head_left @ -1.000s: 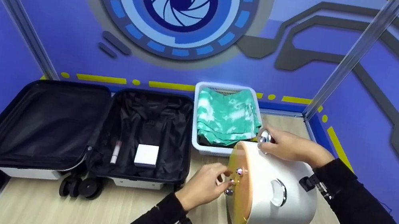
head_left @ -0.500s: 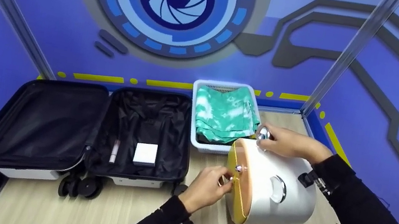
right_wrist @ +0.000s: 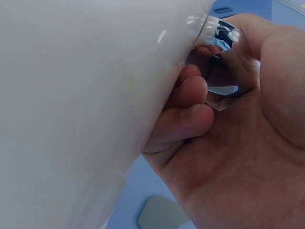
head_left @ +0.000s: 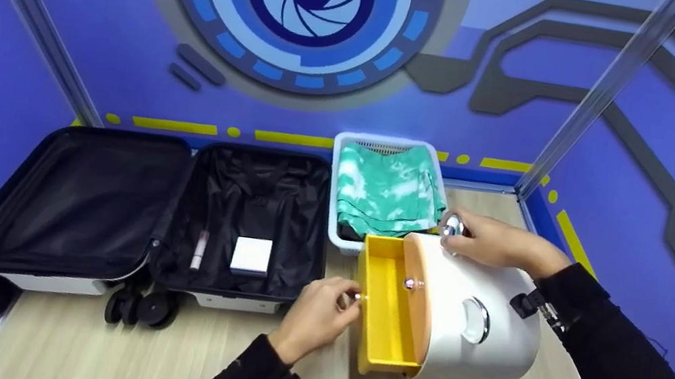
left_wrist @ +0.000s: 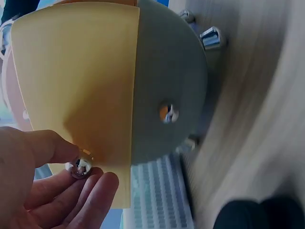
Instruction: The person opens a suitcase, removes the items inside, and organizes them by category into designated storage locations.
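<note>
A rounded white storage box [head_left: 466, 280] with chrome fittings stands at the right of the head view. From its orange-toned front, a yellow drawer [head_left: 388, 315] sticks out toward the left, its inside showing. My left hand [head_left: 319, 317] pinches the drawer's small chrome knob [left_wrist: 81, 168] between thumb and fingers. On top of the box, my right hand [head_left: 490, 242] grips a shiny chrome handle [right_wrist: 224, 36], the fingers curled under it against the white shell. Another chrome knob [head_left: 411, 283] sits on the front above the drawer.
An open black suitcase [head_left: 80, 208] lies at the left, with a white square box [head_left: 251, 255] and a slim pinkish tube [head_left: 200, 250] in its right half. Behind the storage box stands a white basket [head_left: 334, 182] with folded green-and-white cloth [head_left: 386, 187]. Blue walls enclose the wooden table [head_left: 253, 367].
The yellow drawer has slid out to the left from the storage box, with my left hand pulling its knob along. My right hand stays on the handle.
</note>
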A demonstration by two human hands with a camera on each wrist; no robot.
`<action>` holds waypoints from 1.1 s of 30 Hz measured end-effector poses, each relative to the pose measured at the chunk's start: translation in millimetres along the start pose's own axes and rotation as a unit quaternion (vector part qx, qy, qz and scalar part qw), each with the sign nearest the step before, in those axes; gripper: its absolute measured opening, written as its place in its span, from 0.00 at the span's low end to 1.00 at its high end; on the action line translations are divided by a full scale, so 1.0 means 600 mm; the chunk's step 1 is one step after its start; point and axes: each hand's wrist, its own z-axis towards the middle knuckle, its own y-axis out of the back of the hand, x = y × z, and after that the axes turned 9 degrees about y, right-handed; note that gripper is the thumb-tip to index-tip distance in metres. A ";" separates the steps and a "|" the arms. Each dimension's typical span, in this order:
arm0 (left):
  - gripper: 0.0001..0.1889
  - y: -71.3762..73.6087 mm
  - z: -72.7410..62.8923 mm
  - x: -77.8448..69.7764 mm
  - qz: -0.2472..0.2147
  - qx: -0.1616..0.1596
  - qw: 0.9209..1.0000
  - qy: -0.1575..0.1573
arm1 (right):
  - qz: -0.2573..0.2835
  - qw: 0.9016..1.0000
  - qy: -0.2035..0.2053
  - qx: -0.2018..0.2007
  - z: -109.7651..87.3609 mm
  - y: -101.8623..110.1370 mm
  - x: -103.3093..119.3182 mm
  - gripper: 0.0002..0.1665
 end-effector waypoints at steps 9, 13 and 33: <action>0.09 0.032 -0.021 0.025 0.047 -0.039 0.998 0.014 | 0.007 1.000 -0.012 0.006 0.003 0.000 0.003 0.25; 0.09 0.036 -0.027 0.029 0.036 -0.042 0.998 0.017 | 0.005 1.000 -0.009 0.007 0.005 0.000 0.005 0.25; 0.14 0.213 0.059 0.130 0.212 0.000 0.970 0.119 | 0.008 1.000 -0.007 0.001 0.000 -0.002 0.002 0.25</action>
